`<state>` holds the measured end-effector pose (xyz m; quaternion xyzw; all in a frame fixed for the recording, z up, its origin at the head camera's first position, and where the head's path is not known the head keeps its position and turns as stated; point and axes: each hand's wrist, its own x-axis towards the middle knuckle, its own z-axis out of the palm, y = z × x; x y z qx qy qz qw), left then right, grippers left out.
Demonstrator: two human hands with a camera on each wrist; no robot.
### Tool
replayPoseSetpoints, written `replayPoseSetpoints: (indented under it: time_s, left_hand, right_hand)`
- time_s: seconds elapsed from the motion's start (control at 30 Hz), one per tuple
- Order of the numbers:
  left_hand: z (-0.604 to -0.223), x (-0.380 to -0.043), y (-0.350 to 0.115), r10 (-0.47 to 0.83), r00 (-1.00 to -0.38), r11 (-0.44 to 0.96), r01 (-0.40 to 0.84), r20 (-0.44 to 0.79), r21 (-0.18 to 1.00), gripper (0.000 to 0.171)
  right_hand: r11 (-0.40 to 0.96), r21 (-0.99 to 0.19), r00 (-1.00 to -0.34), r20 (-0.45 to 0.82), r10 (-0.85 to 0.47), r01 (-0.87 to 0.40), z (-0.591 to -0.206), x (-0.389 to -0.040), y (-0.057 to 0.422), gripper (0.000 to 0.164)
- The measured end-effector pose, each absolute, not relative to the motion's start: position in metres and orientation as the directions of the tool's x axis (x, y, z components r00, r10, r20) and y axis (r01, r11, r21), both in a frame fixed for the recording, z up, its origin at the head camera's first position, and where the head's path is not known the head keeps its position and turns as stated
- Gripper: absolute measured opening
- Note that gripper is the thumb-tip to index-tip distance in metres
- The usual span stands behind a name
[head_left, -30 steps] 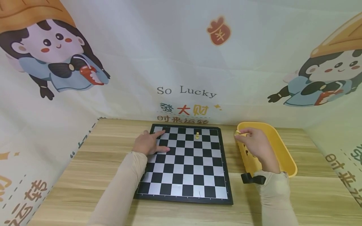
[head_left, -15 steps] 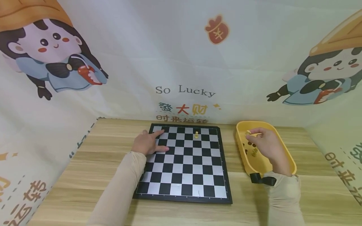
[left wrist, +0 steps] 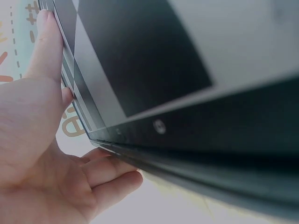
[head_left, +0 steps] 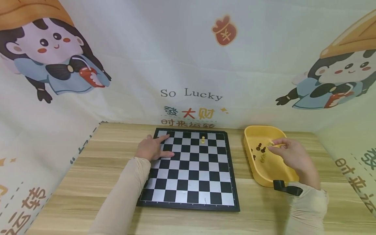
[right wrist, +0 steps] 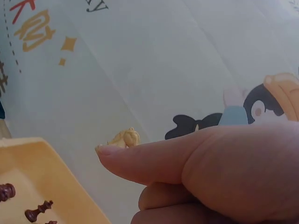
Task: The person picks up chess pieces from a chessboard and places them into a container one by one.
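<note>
My left hand (head_left: 149,147) holds the left edge of the black-and-white chessboard (head_left: 194,165). Its thumb and index finger are spread on top, and in the left wrist view other fingers curl against the board's side. One pale yellow chess piece (head_left: 203,139) stands upright near the far edge. Between thumb and fingertip, my right hand (head_left: 296,160) pinches another pale yellow chess piece (right wrist: 127,138) over the yellow basket (head_left: 249,163); its kind is partly hidden by the thumb.
Inside the basket lie several dark brown chess pieces (head_left: 258,147) and pale yellow ones (head_left: 263,158). Both board and basket rest on a wood-grain table (head_left: 88,169). A printed cloth (head_left: 141,65) hangs behind and along both sides.
My right hand has moved right from the basket's left rim to above its right part, carrying the pinched chess piece. The pieces in the basket now show. My left hand stays on the board.
</note>
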<state>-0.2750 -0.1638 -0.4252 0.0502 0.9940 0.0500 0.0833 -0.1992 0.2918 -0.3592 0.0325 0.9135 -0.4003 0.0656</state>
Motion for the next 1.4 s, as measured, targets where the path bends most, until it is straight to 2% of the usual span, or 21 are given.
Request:
replayPoseSetpoints:
  time_s: [0.47, 1.1, 1.4]
  left_hand:
    - [-0.423, -0.273, -0.164, 0.116, -0.981, 0.989, 0.099, -0.156, 0.114, 0.097]
    - [-0.422, -0.272, -0.164, 0.105, -0.980, 0.990, 0.087, -0.171, 0.111, 0.098]
    - [-0.422, -0.273, -0.164, 0.112, -0.980, 0.990, 0.095, -0.166, 0.105, 0.097]
  right_hand:
    - [0.637, -0.753, -0.971, -0.239, -0.031, 0.165, -0.378, -0.207, 0.304, 0.051]
    - [0.659, -0.725, -0.967, -0.256, 0.015, 0.202, -0.390, -0.227, 0.319, 0.053]
    - [0.669, -0.720, -0.963, -0.270, -0.025, 0.184, -0.390, -0.232, 0.322, 0.054]
